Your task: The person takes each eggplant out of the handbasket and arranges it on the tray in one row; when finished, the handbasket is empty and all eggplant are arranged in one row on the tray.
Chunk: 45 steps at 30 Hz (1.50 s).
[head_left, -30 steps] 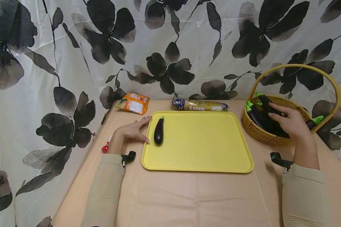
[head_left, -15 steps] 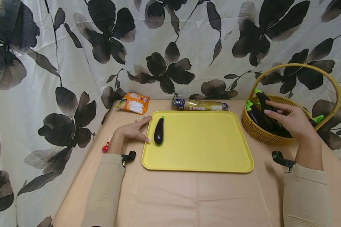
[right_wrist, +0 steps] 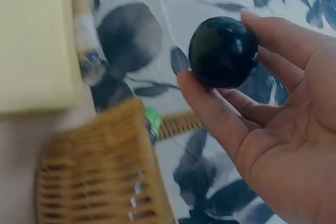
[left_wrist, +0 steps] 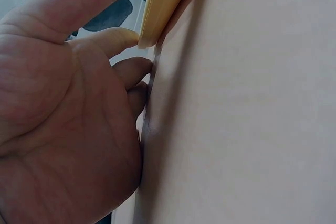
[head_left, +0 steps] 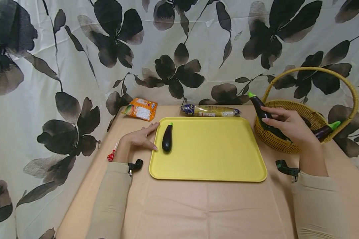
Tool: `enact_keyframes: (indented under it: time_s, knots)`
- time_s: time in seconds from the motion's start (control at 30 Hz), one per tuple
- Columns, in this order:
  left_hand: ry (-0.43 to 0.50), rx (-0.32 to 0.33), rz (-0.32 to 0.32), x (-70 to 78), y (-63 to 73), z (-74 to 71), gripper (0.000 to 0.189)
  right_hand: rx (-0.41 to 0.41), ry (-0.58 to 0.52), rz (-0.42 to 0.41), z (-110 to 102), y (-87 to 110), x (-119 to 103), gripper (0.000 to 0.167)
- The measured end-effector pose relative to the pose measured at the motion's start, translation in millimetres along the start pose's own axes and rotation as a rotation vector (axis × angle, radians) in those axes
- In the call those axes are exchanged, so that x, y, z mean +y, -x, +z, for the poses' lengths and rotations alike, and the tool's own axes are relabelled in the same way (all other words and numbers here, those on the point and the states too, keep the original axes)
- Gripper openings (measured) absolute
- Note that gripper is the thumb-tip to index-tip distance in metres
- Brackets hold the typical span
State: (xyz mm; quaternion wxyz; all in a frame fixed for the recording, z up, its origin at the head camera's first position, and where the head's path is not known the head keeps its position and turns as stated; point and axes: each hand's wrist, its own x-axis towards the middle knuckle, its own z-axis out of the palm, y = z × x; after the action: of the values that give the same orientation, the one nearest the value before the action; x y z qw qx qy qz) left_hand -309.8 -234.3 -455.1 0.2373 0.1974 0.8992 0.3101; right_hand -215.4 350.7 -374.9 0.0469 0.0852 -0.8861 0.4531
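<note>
My right hand pinches a dark purple eggplant between thumb and fingers, its green stem end tilted up to the left. It hangs over the left rim of the wicker basket; in the right wrist view the rounded end of the held eggplant faces the camera. Another eggplant lies at the basket's right side, partly behind the handle. On the yellow tray a single eggplant lies near the left edge. My left hand, fingers extended, touches the tray's left rim.
Behind the tray lie an orange snack packet and a long yellow-and-blue package. A red lollipop is beside my left wrist. The tall basket handle arches at the right. A floral curtain stands behind the table.
My right hand has lifted the eggplant from among the others in the basket and moved it left, toward the tray. The left hand has stayed on the tray's edge.
</note>
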Motion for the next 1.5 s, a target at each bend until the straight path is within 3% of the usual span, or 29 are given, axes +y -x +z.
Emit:
enact_keyframes:
  time_s: [0.27,0.47,0.6,1.27,1.5]
  knots:
    - [-0.011,0.0,0.005,-1.5,-1.7,0.1,0.132,-0.095,-0.021,-0.053,38,-15.6,-13,0.047]
    - [-0.019,0.0,0.008,-1.0,-3.0,0.4,0.133,-0.186,-0.119,0.016,63,-21.1,-21,0.051]
    - [-0.023,-0.003,0.009,-0.6,-3.8,0.9,0.133,-0.225,-0.155,0.006,80,-27.6,-25,0.053]
    - [-0.013,-0.002,0.004,0.2,-4.2,1.6,0.133,-0.426,-0.171,-0.081,162,-55.6,-52,0.056]
    - [-0.008,0.002,-0.001,-0.4,-5.7,2.6,0.133,-0.465,-0.168,-0.066,186,-63.0,-56,0.06]
